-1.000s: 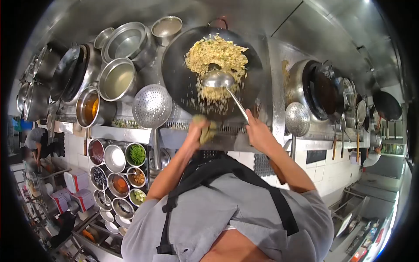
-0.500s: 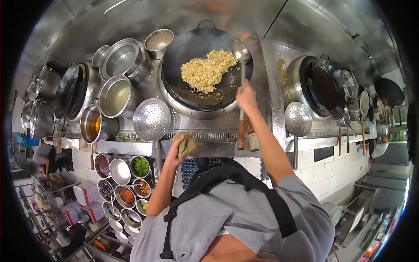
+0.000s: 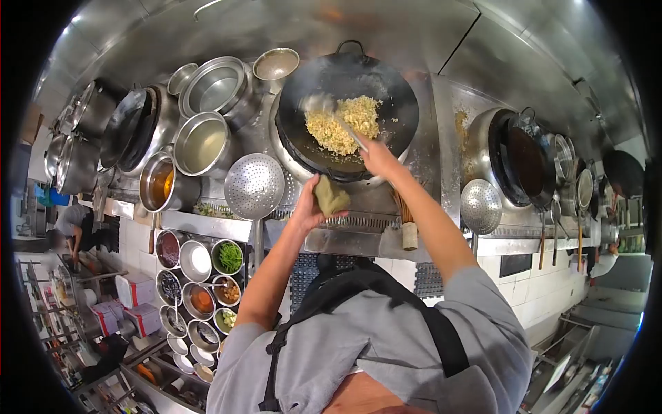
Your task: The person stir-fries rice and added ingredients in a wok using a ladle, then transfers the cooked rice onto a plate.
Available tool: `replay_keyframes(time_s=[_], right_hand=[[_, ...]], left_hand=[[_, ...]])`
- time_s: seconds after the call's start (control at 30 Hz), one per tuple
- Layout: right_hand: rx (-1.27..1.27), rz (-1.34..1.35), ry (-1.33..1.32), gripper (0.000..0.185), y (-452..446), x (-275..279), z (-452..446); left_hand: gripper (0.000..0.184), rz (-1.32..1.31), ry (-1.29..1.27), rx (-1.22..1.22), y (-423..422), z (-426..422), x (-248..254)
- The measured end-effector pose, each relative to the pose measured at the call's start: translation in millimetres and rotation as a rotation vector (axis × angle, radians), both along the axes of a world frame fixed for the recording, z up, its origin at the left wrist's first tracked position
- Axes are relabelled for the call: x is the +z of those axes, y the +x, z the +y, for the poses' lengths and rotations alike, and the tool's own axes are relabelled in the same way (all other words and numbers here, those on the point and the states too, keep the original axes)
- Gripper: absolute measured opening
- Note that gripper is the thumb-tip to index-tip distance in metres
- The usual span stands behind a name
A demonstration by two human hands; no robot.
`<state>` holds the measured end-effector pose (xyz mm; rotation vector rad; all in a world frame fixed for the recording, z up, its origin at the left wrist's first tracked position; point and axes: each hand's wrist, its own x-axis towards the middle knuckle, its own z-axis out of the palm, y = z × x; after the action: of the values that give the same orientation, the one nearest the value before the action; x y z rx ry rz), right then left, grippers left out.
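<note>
Fried rice [image 3: 358,114] lies heaped in a large black wok [image 3: 400,90] on the stove. My right hand [image 3: 377,158] is closed on the handle of a ladle [image 3: 351,134]. Its bowl, smeared by motion, is at the left side of the rice. A folded olive cloth [image 3: 332,199] is in my left hand [image 3: 307,208], close to the wok's near rim; I cannot tell whether the cloth touches it. Left of that hand rests a perforated skimmer [image 3: 254,186].
Pots with pale liquid [image 3: 200,146] and amber liquid [image 3: 158,186] stand left of the wok. Below them are several ingredient containers [image 3: 196,260]. A bamboo brush [image 3: 409,236] stands at the stove's front edge. Another wok [image 3: 527,162] sits to the right. A person [image 3: 72,222] is at far left.
My right hand has swung the ladle from the wok's right side leftward across the rice. My left hand has carried the cloth forward and right, closer to the wok. The whole view has shifted slightly.
</note>
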<state>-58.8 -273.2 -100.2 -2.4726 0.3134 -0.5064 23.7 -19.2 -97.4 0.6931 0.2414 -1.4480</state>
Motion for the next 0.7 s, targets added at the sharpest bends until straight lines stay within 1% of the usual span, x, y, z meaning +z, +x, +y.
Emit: replay_keyframes(time_s=[0.07,0.13,0.17,0.2,0.23,0.27,0.3,0.33,0.37,0.4,0.47,0.5,0.57,0.6,0.63,0.7], right_hand=[[-0.078,0.54,-0.117,0.063,-55,76,36],[-0.078,0.567,-0.269,0.07,-106,76,40],[-0.137,0.533,-0.251,0.07,-122,72,52],[-0.193,0.503,-0.233,0.07,-140,66,62],[-0.25,0.471,-0.214,0.07,-151,59,67],[-0.258,0.444,-0.149,0.069,-151,39,69],[-0.275,0.418,-0.08,0.068,-150,6,72],[-0.298,0.394,-0.004,0.068,-152,-12,77],[-0.305,0.444,0.106,0.063,-146,8,79],[-0.259,0.423,0.205,0.062,-151,34,83],[-0.17,0.36,0.4,0.06,-163,94,92],[-0.125,0.367,0.475,0.059,-178,110,95],[-0.04,0.582,0.493,0.06,-187,146,97],[0.055,0.461,0.315,0.061,-186,126,92],[0.124,0.333,0.121,0.062,-184,107,87],[-0.104,0.512,0.133,0.064,-137,74,80]], left_hand=[[0.053,0.005,0.022,-0.056,12,-21,-2],[0.051,-0.02,0.063,-0.051,15,-39,6],[0.05,-0.025,0.086,-0.042,15,-47,6],[0.045,-0.108,0.13,-0.049,15,-59,-11],[0.041,-0.039,0.126,-0.051,15,-70,-32],[0.038,0.02,0.12,-0.059,17,-78,-45],[0.037,-0.031,0.117,-0.036,13,-79,-47],[0.036,-0.083,0.12,-0.021,5,-76,-46],[0.035,-0.14,0.124,-0.012,-3,-72,-36],[0.034,-0.136,0.122,-0.001,-11,-60,-26],[0.032,-0.141,0.112,0.019,-26,-22,35],[0.03,-0.141,0.171,0.012,-25,-14,56],[0.03,-0.116,0.175,-0.001,-22,-11,52],[0.03,-0.119,0.166,-0.005,-14,-16,50],[0.032,-0.144,0.085,-0.011,-12,-21,26],[0.033,-0.274,0.041,0.012,-20,-12,-21]])
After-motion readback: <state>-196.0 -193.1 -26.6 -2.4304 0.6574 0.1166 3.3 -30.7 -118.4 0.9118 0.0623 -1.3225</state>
